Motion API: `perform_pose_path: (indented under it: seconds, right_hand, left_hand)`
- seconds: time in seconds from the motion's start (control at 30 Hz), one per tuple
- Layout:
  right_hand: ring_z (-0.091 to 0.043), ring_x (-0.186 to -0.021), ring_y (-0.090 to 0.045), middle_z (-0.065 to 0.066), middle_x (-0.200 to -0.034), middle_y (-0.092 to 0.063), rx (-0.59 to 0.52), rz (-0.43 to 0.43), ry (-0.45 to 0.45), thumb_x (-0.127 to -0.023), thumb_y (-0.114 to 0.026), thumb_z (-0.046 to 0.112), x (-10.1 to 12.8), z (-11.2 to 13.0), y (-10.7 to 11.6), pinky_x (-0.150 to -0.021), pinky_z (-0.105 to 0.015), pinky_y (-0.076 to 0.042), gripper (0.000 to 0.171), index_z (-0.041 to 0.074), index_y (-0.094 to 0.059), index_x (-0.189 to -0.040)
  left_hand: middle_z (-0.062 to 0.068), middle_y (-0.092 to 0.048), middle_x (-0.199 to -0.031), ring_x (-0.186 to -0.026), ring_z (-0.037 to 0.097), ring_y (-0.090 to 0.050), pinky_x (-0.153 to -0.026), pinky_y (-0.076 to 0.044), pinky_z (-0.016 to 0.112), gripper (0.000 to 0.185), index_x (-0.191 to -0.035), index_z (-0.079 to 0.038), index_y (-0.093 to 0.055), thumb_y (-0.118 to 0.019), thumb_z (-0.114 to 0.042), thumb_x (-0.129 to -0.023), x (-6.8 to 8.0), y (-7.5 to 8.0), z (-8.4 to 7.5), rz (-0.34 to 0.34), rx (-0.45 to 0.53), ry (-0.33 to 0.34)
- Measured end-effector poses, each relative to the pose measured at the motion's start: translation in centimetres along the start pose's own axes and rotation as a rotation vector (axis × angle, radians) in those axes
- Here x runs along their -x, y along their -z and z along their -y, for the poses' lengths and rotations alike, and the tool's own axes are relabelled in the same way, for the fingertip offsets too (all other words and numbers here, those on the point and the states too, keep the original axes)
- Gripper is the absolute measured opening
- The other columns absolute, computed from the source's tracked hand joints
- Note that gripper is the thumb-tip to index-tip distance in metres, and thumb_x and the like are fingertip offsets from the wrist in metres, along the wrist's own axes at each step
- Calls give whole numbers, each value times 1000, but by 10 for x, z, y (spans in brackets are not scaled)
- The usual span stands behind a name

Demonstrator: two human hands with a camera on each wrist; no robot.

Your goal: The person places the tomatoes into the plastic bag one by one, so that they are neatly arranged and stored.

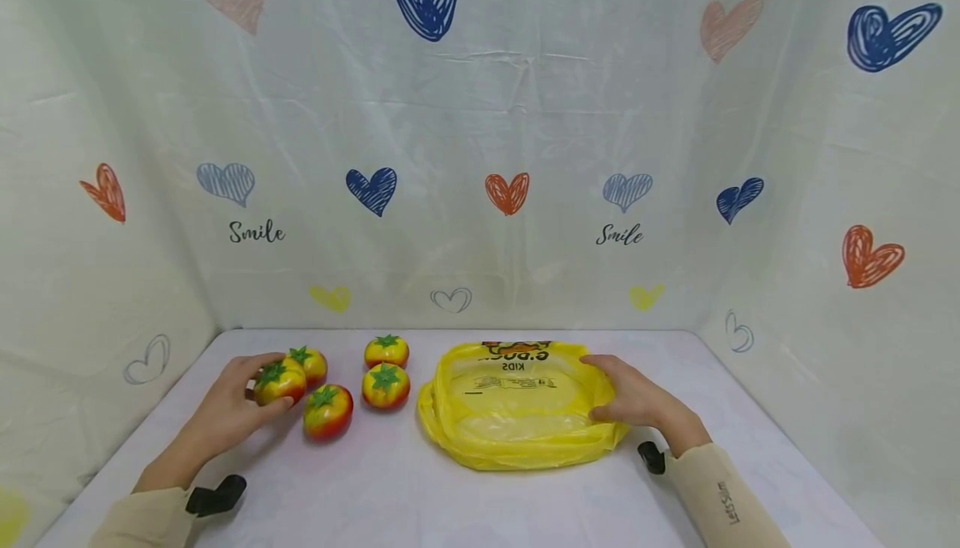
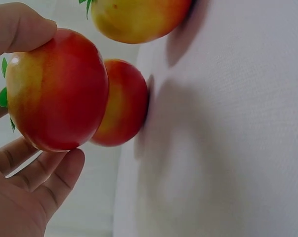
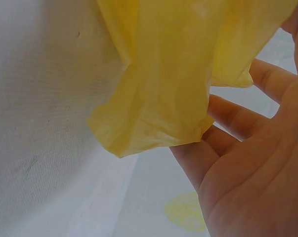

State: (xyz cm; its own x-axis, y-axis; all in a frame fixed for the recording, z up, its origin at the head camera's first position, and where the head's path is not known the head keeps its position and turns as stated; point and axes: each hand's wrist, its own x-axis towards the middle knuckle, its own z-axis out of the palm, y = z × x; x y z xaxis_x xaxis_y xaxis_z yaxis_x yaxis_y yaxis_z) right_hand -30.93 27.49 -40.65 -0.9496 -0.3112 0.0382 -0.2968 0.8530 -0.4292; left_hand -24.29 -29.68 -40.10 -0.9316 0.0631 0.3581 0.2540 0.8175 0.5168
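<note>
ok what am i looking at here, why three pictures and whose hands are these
These are one person's two bare hands, filmed at the same moment by three cameras. The wide picture comes from a camera on the person's head, looking down at a pale table walled by a white cloth printed with hearts. The other two come from cameras strapped to each wrist, so they show close-ups.

On the table lie five red-and-yellow toy tomatoes with green tops and a crumpled yellow plastic bag with print on it.

The left hand grips one tomato between thumb and fingers; the left wrist view shows this up close, with two other tomatoes behind it. The right hand holds the bag's right edge; the right wrist view shows the yellow plastic against its fingers.
</note>
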Motion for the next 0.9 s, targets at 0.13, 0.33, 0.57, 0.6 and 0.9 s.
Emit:
perform_pose_path:
  seconds: [0.13,0.33,0.57,0.6,0.9]
  right_hand:
    - [-35,-132,-36,-12,-146,-39,3,-8,0,-71,-81,21,-1,0,0,-107,-57,-28,80,14,-44,-141]
    - [-35,-132,-36,-13,-147,-38,8,-7,2,-71,-81,22,0,2,1,-107,-57,-28,80,13,-44,-141]
    - [-36,-133,-35,-13,-147,-38,10,-8,4,-72,-81,21,1,1,1,-107,-57,-27,79,13,-43,-141]
    - [-36,-132,-35,-13,-146,-38,12,-9,8,-72,-81,21,1,1,1,-107,-57,-28,80,13,-43,-141]
    - [-34,-132,-36,-11,-146,-39,-8,-9,-11,-71,-81,20,0,3,0,-107,-57,-28,80,14,-44,-141]
  left_hand:
    - [23,-42,-119,-100,33,-47,-76,-49,39,64,-131,-2,-47,-78,-22,-78,1,2,-1,-19,2,-14]
    - [24,-40,-121,-102,35,-45,-82,-47,50,65,-133,-3,-46,-78,-22,-79,1,4,-5,-8,15,-2]
    - [24,-39,-122,-102,35,-45,-81,-47,49,64,-133,-4,-46,-77,-22,-80,0,5,-9,-11,17,-17]
    - [24,-39,-122,-102,35,-45,-80,-47,49,64,-133,-4,-46,-77,-22,-80,0,6,-10,-14,17,-21]
    - [20,-42,-119,-100,31,-46,-75,-47,44,62,-130,-5,-50,-79,-19,-78,-1,5,-19,-73,10,-109]
